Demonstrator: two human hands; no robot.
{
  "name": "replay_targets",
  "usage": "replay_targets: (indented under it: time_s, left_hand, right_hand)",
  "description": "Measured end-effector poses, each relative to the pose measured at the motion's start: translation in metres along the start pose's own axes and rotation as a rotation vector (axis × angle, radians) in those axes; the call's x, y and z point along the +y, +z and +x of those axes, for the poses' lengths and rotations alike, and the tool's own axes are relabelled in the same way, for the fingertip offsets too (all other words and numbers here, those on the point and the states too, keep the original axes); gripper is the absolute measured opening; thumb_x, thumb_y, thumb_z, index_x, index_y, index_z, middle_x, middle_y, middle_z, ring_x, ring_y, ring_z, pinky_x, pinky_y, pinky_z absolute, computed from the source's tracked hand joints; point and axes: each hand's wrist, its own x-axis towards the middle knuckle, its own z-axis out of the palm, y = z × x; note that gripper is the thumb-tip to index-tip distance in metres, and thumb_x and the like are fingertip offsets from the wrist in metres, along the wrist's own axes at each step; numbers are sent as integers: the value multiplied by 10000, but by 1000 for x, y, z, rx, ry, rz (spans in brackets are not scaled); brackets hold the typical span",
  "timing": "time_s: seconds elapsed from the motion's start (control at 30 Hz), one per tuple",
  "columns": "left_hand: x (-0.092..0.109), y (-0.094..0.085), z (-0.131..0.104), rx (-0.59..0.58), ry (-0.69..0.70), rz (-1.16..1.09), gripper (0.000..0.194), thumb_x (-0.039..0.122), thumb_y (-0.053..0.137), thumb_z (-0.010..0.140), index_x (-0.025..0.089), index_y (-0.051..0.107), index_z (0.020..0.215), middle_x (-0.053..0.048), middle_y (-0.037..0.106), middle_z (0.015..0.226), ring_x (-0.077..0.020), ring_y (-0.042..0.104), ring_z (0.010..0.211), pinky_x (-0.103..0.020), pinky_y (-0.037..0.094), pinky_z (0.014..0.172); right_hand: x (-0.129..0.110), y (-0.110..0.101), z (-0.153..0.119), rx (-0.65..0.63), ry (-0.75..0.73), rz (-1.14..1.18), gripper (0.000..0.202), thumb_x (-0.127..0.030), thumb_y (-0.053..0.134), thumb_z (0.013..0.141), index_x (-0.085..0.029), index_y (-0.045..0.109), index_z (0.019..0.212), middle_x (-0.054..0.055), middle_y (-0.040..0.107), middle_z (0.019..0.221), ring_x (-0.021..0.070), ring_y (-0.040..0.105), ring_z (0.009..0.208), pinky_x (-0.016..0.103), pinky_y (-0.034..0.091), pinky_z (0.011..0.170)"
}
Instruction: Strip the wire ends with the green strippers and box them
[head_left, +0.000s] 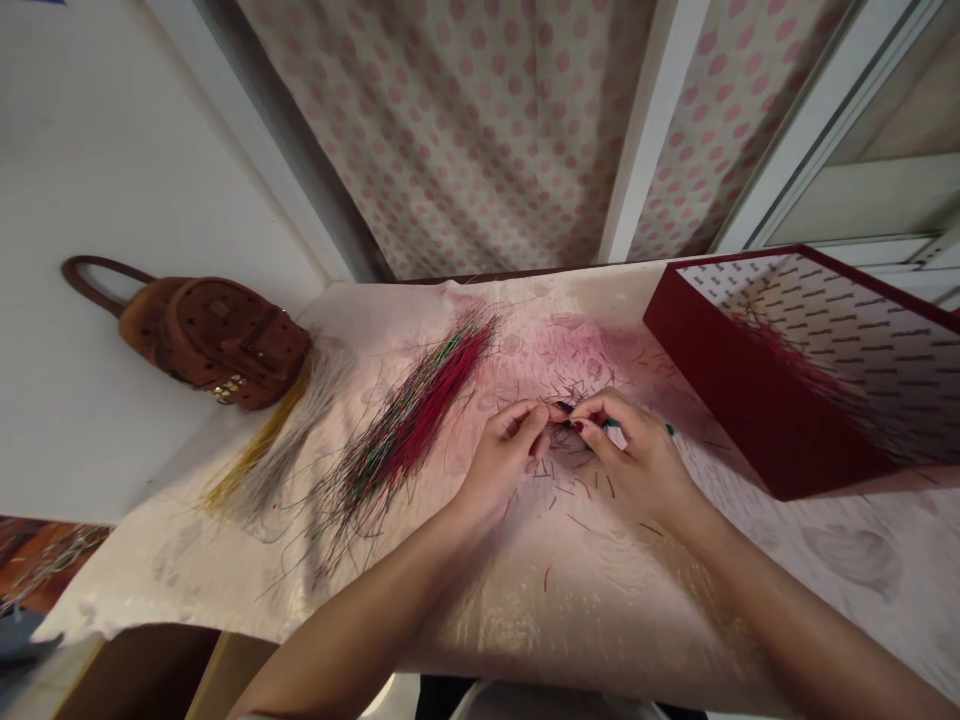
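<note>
My left hand (514,445) is closed, thumb and fingers pinched together over the table's middle. What it pinches is too small to make out. Opposite it and almost touching, my right hand (637,445) is closed around what looks like small green-handled pliers (670,429). Green shows below and beyond the palm, and a dark tip pokes out by the left fingertips; the rest is hidden by the fingers. Short wire scraps (581,385) lie scattered around and under both hands. Left of them lies a long bundle of thin red, green and dark wires (442,390).
A dark red open box (720,400) with more red wires inside stands on the right. Grey wires (300,440) and yellow wires (259,450) lie at left, beside a brown backpack (217,340). A pale cloth (525,600) covers the table; a dotted curtain (480,130) hangs behind.
</note>
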Motion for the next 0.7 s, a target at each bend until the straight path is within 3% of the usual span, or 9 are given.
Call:
replay_targets:
  time_s: [0.1, 0.2, 0.27, 0.53, 0.7]
  left_hand:
    - [1, -1, 1, 44, 93, 132, 259, 400, 664, 933, 166, 719, 838, 25, 490, 604, -96, 410, 555, -227, 328, 542]
    - [3, -1, 2, 45, 191, 242, 223, 337, 645, 943, 172, 745, 831, -34, 680, 805, -145, 596, 772, -257, 446, 732]
    - [3, -2, 2, 34, 213, 295, 222, 328, 629, 951, 173, 750, 848, -48, 729, 898, -174, 639, 887, -285, 461, 830]
    - [-5, -7, 4, -16, 262, 427, 272, 366, 584, 972, 159, 685, 830, -12, 641, 775, -144, 555, 741, -267, 408, 699]
    - [-3, -9, 4, -73, 278, 463, 264, 352, 562, 988, 151, 669, 855, -18, 642, 808, -144, 563, 782, -269, 418, 742]
  right_hand:
    - [2, 1, 0, -3, -13, -7, 90, -214, 531, 1001, -233, 613, 968, 26, 671, 944, 190, 629, 883, 307, 458, 787]
    - [4, 2, -1, -17, -14, -1, 115, -243, 504, 1024, -233, 612, 986, 35, 677, 956, 195, 634, 888, 313, 466, 789]
    - [6, 3, -2, 5, -15, 1, 99, -241, 513, 1022, -234, 606, 987, 33, 679, 951, 195, 636, 881, 312, 469, 777]
    - [0, 4, -2, -34, -204, -74, 100, -208, 508, 1026, -222, 574, 951, 29, 591, 905, 180, 571, 824, 318, 445, 744]
    - [2, 4, -2, -14, 23, 72, 57, -250, 550, 1009, -227, 601, 999, 28, 656, 951, 188, 615, 868, 332, 466, 786]
